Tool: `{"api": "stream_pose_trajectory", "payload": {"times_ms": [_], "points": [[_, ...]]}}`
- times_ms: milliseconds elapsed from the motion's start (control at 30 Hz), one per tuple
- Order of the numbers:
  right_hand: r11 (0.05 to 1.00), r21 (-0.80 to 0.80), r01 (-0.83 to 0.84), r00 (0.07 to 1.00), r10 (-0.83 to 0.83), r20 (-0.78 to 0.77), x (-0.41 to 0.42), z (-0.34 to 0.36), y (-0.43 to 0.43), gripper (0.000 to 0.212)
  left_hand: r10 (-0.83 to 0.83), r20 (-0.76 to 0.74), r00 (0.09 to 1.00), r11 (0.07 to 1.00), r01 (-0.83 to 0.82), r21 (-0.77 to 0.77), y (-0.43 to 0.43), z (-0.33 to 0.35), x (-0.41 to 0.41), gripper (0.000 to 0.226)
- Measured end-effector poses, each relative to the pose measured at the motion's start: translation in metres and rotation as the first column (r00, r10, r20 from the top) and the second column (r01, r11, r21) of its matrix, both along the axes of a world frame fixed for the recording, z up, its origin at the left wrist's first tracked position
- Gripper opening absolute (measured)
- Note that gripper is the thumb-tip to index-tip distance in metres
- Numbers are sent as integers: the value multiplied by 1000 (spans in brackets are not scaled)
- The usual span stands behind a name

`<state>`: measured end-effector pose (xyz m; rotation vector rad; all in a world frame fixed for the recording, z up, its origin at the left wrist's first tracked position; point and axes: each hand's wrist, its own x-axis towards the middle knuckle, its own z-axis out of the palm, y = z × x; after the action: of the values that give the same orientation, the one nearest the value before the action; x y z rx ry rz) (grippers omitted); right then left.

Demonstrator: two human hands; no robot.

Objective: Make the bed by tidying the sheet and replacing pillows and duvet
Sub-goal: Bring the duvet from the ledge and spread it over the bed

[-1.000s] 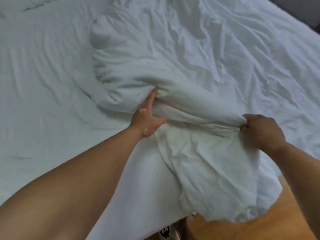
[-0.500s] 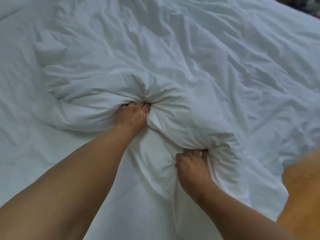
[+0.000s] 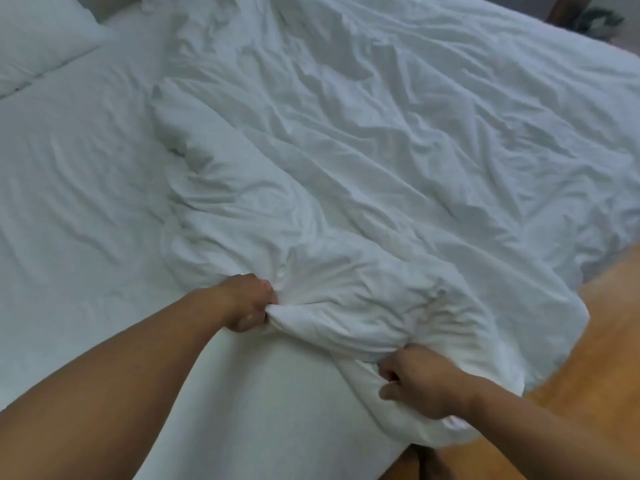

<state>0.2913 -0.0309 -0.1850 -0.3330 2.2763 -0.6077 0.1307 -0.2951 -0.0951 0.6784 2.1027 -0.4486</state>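
Note:
A crumpled white duvet (image 3: 381, 161) covers the middle and right of the bed, and its near corner hangs over the bed's edge. My left hand (image 3: 247, 303) grips a bunched fold of the duvet at its near edge. Further right and closer to me, my right hand (image 3: 420, 386) holds another bunch of the same edge. The white fitted sheet (image 3: 76, 188) lies bare and wrinkled on the left half of the mattress. A white pillow (image 3: 38, 36) rests at the far left corner.
Wooden floor (image 3: 595, 358) shows at the right and bottom, beside the bed's near corner. A dark piece of furniture with a leafy item (image 3: 588, 15) stands beyond the far right edge of the bed.
Both hands have pulled the bunched duvet edge nearer to the bed's near edge. The view has widened, so the pillow and more of the duvet show.

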Motion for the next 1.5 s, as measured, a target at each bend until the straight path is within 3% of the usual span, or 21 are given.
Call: {"api": "stream_pose_trajectory", "payload": {"times_ms": [133, 233, 300, 367, 400, 467, 500, 567, 633, 700, 800, 867, 900, 1067, 1200, 1267, 1300, 1333, 1400, 1467, 1500], "points": [[951, -111, -287, 958, 283, -52, 80, 18, -77, 39, -15, 149, 989, 990, 36, -140, -81, 40, 36, 17], [961, -134, -243, 970, 244, -5, 107, 23, -109, 39, 87, 116, 989, 993, -76, -92, -121, 54, 39, 16], [993, -2, -120, 993, 120, -5, 108, 22, -111, 31, 101, -151, 983, 994, -95, 50, -138, 39, 52, 22], [971, 239, 24, 994, 2, -107, 105, 21, -111, 16, 206, -496, 843, 973, -126, 191, -151, 2, 82, 39], [947, 295, 130, 982, -81, -172, 105, 20, -116, 11, 328, -551, 767, 939, -200, 281, -155, -14, 102, 42], [925, 235, 297, 944, -248, -217, 107, 18, -140, 33, 664, -409, 626, 744, -500, 443, -159, -51, 135, 43], [922, 190, 338, 934, -305, -183, 110, 12, -156, 58, 730, -289, 619, 679, -612, 404, -160, -70, 150, 45], [903, 123, 412, 911, -402, -96, 117, -3, -187, 104, 673, -112, 731, 714, -604, 353, -153, -101, 176, 54], [857, 149, 493, 867, -470, -166, 121, -33, -200, 111, 681, -20, 732, 656, -598, 461, -137, -120, 184, 77], [838, 163, 521, 824, -445, -350, 118, -52, -199, 93, 823, 67, 564, 440, -708, 553, -121, -126, 179, 74], [884, 151, 442, 859, -369, -355, 115, -51, -189, 66, 874, 465, 142, -180, -794, 581, -102, -129, 177, 65], [924, 121, 363, 897, -312, -312, 125, -46, -183, 59, 738, 674, 35, -447, -722, 528, -91, -133, 188, 72], [939, 93, 331, 916, -296, -270, 130, -39, -178, 54, 678, 735, 37, -494, -717, 492, -86, -135, 196, 70], [956, -98, 276, 960, -280, -23, 170, -18, -150, 42, 685, 728, 26, -437, -785, 440, -90, -120, 250, 71], [947, 45, 318, 948, -318, 2, 194, -6, -166, 40, 870, 491, -48, -334, -791, 513, -128, -96, 327, 55], [955, 126, 269, 961, -257, -103, 207, 0, -202, 42, 943, 326, -74, -250, -803, 541, -154, -91, 362, 46], [947, 73, 312, 931, -290, -221, 214, 3, -224, 51, 959, 273, -78, -223, -803, 553, -165, -91, 372, 41], [922, -41, 384, 876, -378, -300, 218, 10, -249, 56, 968, 245, -59, -194, -796, 574, -173, -92, 377, 38], [862, -264, 434, 772, -506, -384, 220, 22, -302, 49, 972, 222, 82, -73, -790, 609, -186, -99, 381, 36], [845, -252, 472, 765, -535, -358, 211, 23, -349, 50, 940, 226, 257, 67, -787, 614, -196, -105, 383, 35], [819, -191, 541, 761, -573, -303, 204, 18, -369, 58, 911, 297, 287, 50, -791, 610, -204, -106, 386, 34]]}}
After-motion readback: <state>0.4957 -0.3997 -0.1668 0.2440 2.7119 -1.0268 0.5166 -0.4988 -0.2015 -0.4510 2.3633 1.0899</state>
